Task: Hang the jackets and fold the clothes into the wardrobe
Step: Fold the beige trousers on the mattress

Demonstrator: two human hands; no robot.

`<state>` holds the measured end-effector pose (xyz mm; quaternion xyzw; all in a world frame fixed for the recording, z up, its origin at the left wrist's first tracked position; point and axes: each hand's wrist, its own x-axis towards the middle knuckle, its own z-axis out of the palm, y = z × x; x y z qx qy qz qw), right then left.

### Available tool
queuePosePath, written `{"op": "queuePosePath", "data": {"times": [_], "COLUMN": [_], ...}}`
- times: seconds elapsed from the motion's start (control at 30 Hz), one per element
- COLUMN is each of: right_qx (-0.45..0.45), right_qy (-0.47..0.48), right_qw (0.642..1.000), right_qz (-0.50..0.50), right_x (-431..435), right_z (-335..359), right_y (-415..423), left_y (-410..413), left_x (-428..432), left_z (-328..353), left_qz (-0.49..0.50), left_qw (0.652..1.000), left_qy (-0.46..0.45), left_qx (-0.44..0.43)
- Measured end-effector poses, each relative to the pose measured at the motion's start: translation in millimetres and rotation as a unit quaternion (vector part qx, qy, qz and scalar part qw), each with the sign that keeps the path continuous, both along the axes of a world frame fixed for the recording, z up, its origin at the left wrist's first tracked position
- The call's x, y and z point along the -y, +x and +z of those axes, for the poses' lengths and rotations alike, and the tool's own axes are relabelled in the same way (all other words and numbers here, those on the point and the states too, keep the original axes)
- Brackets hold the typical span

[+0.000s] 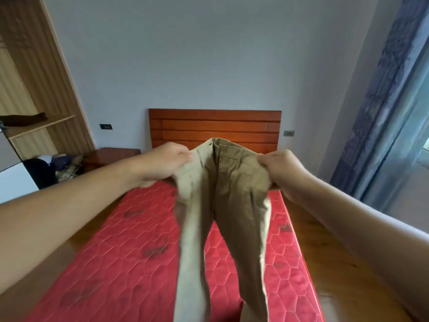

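A pair of khaki trousers [222,196] hangs in the air above the red mattress [130,247], waistband up and both legs trailing down out of the frame's bottom edge. My left hand [162,162] grips the left side of the waistband. My right hand [282,169] grips the right side. Both arms are stretched out in front of me. The open wardrobe [34,89] stands at the far left, with a dark folded garment [25,119] lying on one of its shelves.
A wooden headboard [214,126] backs the bed against the grey wall. A bedside table [111,155] sits left of it, beside a heap of dark clothes [53,168] on the floor. Blue curtains [385,94] and a window fill the right side.
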<state>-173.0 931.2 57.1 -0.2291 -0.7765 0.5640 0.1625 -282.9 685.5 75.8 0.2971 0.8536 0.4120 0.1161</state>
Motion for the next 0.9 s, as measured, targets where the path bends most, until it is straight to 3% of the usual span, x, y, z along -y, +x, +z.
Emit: {"op": "queuePosePath", "data": {"times": [0.07, 0.23, 0.3, 0.4, 0.43, 0.5, 0.53, 0.57, 0.6, 0.67, 0.73, 0.9], "right_qx": [-0.007, 0.001, 0.003, 0.011, 0.018, 0.034, 0.037, 0.033, 0.026, 0.055, 0.079, -0.05], "right_qy": [-0.096, -0.153, -0.196, -0.221, -0.176, 0.086, 0.261, 0.415, 0.515, 0.588, 0.59, 0.69], "right_qw": [0.994, 0.978, 0.968, 0.96, 0.971, 0.986, 0.956, 0.902, 0.848, 0.782, 0.756, 0.67], "right_qz": [0.053, 0.139, 0.156, 0.169, 0.163, 0.139, 0.126, 0.116, 0.122, 0.2, 0.271, 0.268], "right_x": [31.0, 46.2, 42.8, 43.6, 41.5, 26.5, 15.8, 4.8, -5.8, -24.3, -34.3, -27.3], "right_z": [0.8, 4.0, 3.6, -0.2, -4.5, -14.4, -18.4, -21.0, -22.7, -20.9, -18.8, -20.4], "right_y": [6.5, 16.5, 21.1, 23.9, 22.1, 18.5, 17.0, 16.8, 17.0, 19.3, 25.2, 43.7], "left_y": [17.9, 39.3, 43.7, 46.7, 45.0, 39.6, 38.0, 36.7, 36.8, 35.3, 30.9, 11.0], "left_x": [-27.5, -43.5, -40.0, -44.9, -45.4, -41.9, -39.0, -36.2, -34.2, -31.2, -26.6, -14.7], "left_z": [-3.6, -4.6, -13.5, -33.8, -37.7, -40.4, -40.7, -40.7, -39.5, -35.7, -31.2, -32.0], "left_qz": [-0.008, -0.063, -0.098, -0.07, -0.062, -0.067, -0.076, -0.083, -0.089, -0.099, -0.112, -0.142], "left_qw": [0.997, 0.977, 0.982, 0.997, 0.997, 0.996, 0.996, 0.995, 0.994, 0.992, 0.986, 0.965], "left_qy": [0.054, 0.103, 0.079, 0.022, 0.025, 0.03, 0.023, 0.01, -0.003, -0.018, -0.031, -0.046], "left_qx": [0.048, 0.174, 0.144, -0.008, -0.041, -0.053, -0.051, -0.052, -0.058, -0.078, -0.119, -0.214]}}
